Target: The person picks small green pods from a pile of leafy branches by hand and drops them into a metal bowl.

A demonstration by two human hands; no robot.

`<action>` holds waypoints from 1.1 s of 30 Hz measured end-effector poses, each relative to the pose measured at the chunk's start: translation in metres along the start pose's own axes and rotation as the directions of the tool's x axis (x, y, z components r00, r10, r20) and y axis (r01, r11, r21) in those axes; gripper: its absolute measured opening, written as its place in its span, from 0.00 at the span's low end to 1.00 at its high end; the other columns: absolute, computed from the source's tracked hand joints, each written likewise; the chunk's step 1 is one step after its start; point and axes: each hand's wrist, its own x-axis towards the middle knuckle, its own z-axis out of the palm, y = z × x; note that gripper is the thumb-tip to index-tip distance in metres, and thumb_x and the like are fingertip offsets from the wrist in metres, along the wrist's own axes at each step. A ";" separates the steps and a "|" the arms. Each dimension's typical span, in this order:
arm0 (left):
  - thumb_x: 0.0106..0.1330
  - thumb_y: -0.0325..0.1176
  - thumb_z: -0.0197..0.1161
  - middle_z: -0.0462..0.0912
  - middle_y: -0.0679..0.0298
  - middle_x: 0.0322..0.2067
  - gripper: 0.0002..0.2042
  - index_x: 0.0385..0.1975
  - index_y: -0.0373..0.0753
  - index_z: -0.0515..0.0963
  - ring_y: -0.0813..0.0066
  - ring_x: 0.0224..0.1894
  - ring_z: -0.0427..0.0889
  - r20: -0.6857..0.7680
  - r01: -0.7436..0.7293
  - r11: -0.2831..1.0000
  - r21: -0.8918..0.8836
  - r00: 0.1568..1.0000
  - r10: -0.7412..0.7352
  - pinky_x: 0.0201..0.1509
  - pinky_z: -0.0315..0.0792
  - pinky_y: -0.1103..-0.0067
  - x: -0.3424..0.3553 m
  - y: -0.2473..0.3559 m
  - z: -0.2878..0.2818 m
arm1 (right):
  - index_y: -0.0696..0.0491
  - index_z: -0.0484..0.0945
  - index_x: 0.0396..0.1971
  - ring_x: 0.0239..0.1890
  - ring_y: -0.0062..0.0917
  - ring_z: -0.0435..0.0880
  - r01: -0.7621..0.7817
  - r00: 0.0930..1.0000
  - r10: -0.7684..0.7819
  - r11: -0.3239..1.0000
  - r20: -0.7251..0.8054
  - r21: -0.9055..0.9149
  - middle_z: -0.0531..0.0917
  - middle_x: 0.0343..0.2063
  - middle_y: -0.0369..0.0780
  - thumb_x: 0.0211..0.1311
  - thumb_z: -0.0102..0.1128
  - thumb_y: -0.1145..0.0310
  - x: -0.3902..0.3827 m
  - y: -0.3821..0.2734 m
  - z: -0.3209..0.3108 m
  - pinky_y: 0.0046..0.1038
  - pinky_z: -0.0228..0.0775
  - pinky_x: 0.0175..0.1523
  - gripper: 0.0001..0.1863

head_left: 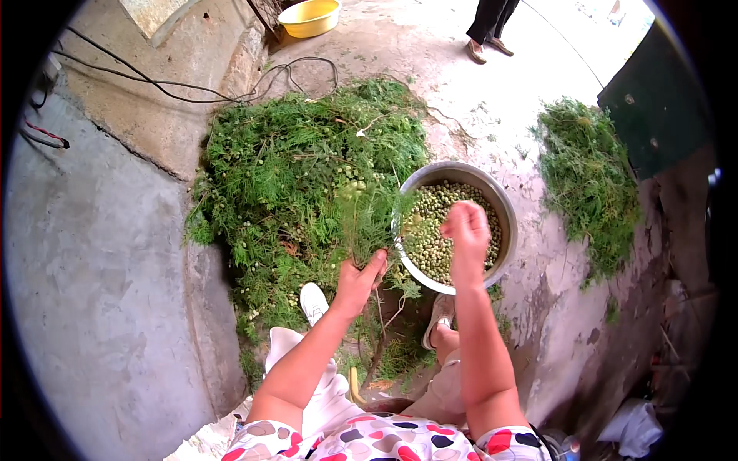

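Note:
My left hand (361, 280) is closed around the stem of a leafy green branch (369, 227), whose feathery foliage fans out toward the pot. A wide metal pot (503, 207) stands just right of it, filled a good way up with small round green seed cones (434, 242). Over the pot's right half hovers my right hand (467, 229), fingers curled together; whether anything sits inside them is hidden. Left of the pot spreads a big heap of cut green branches (307, 169), dotted with more of the little cones.
A second pile of greenery (588, 184) lies at right beside a dark green panel (657, 100). Black cables (192, 100) run across the ledge at upper left, near a yellow basin (310, 18). Another person's legs (492, 23) stand at the top.

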 end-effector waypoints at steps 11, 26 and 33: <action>0.62 0.41 0.55 0.70 0.69 0.19 0.13 0.23 0.38 0.69 0.84 0.16 0.63 0.061 0.020 0.999 -0.035 0.998 -0.018 0.21 0.58 0.86 0.003 0.003 -0.002 | 0.69 0.54 0.51 0.50 0.35 0.73 -0.409 0.875 0.416 0.364 0.247 0.837 0.71 0.47 0.51 0.64 0.43 0.66 0.006 0.003 -0.023 0.29 0.68 0.55 0.24; 0.63 0.40 0.55 0.68 0.73 0.15 0.14 0.18 0.40 0.70 0.86 0.15 0.62 0.032 -0.009 1.000 0.021 0.999 0.009 0.18 0.55 0.86 0.007 -0.002 0.005 | 0.53 0.72 0.46 0.37 0.11 0.72 -0.387 0.865 0.369 0.922 0.340 -0.018 0.77 0.36 0.30 0.60 0.54 0.61 -0.031 0.006 0.012 0.18 0.62 0.41 0.17; 0.63 0.40 0.54 0.67 0.73 0.14 0.14 0.19 0.40 0.70 0.85 0.14 0.62 0.049 -0.016 1.000 0.015 0.999 0.015 0.18 0.55 0.86 0.007 -0.006 0.004 | 0.56 0.72 0.43 0.37 0.14 0.73 -0.433 0.830 0.419 0.900 0.369 -0.050 0.77 0.35 0.31 0.58 0.56 0.63 -0.026 0.008 0.011 0.19 0.63 0.42 0.16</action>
